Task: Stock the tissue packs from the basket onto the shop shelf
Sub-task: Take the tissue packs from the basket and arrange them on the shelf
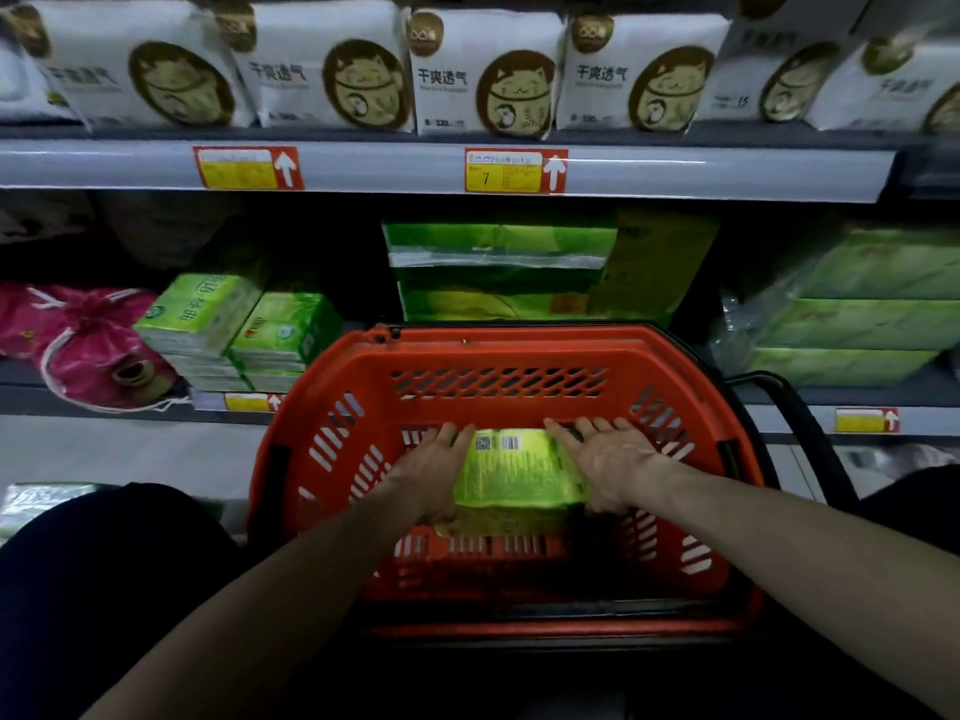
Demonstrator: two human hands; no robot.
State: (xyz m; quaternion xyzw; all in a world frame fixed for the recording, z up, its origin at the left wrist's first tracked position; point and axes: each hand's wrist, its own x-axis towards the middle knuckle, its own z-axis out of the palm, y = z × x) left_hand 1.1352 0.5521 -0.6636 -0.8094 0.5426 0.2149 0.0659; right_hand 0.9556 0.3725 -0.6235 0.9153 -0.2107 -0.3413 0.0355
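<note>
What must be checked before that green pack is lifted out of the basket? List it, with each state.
1. Left hand on the tissue pack's left side: ok.
2. Right hand on its right side: ok.
3. Firm hold: cannot tell; fingers lie straight, none curled round it.
4. Path up out of the basket: ok, nothing above the pack.
5. Room on the shelf beside the green stack: cannot tell; a dark gap shows, its depth hidden.
</note>
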